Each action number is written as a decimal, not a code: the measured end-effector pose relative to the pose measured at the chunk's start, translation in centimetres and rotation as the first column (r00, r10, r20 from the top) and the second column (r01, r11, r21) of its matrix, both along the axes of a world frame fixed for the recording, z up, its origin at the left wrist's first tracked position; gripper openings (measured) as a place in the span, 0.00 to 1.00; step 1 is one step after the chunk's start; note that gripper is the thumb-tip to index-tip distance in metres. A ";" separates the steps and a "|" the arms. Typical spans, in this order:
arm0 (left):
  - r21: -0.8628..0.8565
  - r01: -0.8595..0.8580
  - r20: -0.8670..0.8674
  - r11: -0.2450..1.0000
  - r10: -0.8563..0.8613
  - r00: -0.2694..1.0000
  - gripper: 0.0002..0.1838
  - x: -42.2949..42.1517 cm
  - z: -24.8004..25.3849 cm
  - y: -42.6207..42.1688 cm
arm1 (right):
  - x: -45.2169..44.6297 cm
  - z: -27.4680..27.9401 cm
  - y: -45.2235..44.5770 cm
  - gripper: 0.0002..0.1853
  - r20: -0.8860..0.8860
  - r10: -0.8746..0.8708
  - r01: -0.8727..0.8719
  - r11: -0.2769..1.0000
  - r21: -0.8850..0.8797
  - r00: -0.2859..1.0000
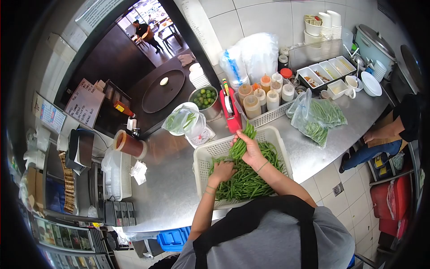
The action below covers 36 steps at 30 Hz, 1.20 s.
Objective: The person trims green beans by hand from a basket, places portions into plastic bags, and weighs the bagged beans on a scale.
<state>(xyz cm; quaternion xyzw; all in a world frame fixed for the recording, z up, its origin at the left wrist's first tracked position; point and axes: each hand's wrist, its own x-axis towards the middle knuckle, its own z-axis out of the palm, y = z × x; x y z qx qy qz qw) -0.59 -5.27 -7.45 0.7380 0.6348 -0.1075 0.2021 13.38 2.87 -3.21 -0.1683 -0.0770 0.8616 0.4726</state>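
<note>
A white perforated basket (199, 158) on the steel counter holds a heap of green beans (251, 181). My right hand (251, 150) is closed around a bunch of green beans (238, 147) above the far side of the heap. Lower and to the left, my left hand (223, 171) rests on the beans in the basket; its fingertips are partly hidden among them. Just beyond the basket stands a red tape dispenser (231, 110). A scale (199, 136) carries a plastic bag of beans (186, 121), and more bagged beans (318, 119) lie to the right.
Sauce bottles (252, 106) stand in a basket behind. A metal pot of green fruit (204, 98) is near the scale. At the left are a container of brown liquid (129, 144) and a white crate (125, 179). Another person's arm (385, 131) shows at the right.
</note>
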 end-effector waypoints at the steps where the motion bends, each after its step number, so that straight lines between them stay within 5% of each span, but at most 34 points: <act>1: 0.037 -0.045 0.029 0.998 0.044 0.999 0.19 0.0 0.4 -0.5 | 0.1 0.1 0.0 0.06 0.000 -0.007 0.007 1.000 -0.012 1.000; 6: 0.166 -0.251 0.193 0.954 0.218 0.957 0.15 -1.3 3.8 -3.1 | 0.4 -0.1 0.4 0.06 0.050 -0.042 0.042 0.999 0.014 0.998; 8: 0.178 -0.295 0.409 0.939 0.202 0.890 0.14 -2.8 4.1 -3.9 | 0.2 -0.2 0.4 0.07 0.092 -0.034 0.031 0.999 0.034 0.995; 10: 0.111 -0.387 0.654 0.915 0.226 0.722 0.13 -3.3 4.0 -4.6 | -0.1 -0.6 0.2 0.07 0.145 -0.013 0.005 0.999 0.054 0.989; 12: -0.055 -0.475 0.865 0.878 0.279 0.416 0.13 -3.1 4.1 -5.0 | -0.3 -0.8 -0.3 0.07 0.209 0.049 -0.067 0.995 0.078 0.977; 18: -0.252 -0.441 0.906 0.861 0.371 0.206 0.12 -2.4 5.4 -4.5 | -1.2 -0.2 -2.3 0.12 0.358 0.245 -0.299 0.949 0.103 0.901; 21: -0.366 -0.427 0.848 0.827 0.485 0.212 0.12 -1.6 6.5 -3.8 | -1.5 0.9 -3.4 0.12 0.356 0.329 -0.373 0.926 0.061 0.875; 24: -0.317 -0.480 0.835 0.818 0.481 0.269 0.12 -1.2 6.6 -3.7 | -1.6 -0.2 -3.7 0.14 0.474 0.266 -0.407 0.885 0.225 0.840; 27: -0.183 -0.496 0.768 0.849 0.438 0.466 0.13 -1.1 6.0 -3.8 | -1.9 -1.0 -3.5 0.14 0.492 0.262 -0.413 0.882 0.227 0.830; 33: -0.295 -0.515 0.875 0.805 0.445 0.194 0.11 -0.3 7.0 -4.6 | -1.5 -1.0 -3.0 0.09 0.260 0.379 -0.404 0.913 0.050 0.888; 36: -0.262 -0.506 0.865 0.822 0.432 0.254 0.11 -1.9 5.0 -5.4 | -1.6 -1.6 -2.1 0.07 0.150 0.320 -0.319 0.947 -0.033 0.935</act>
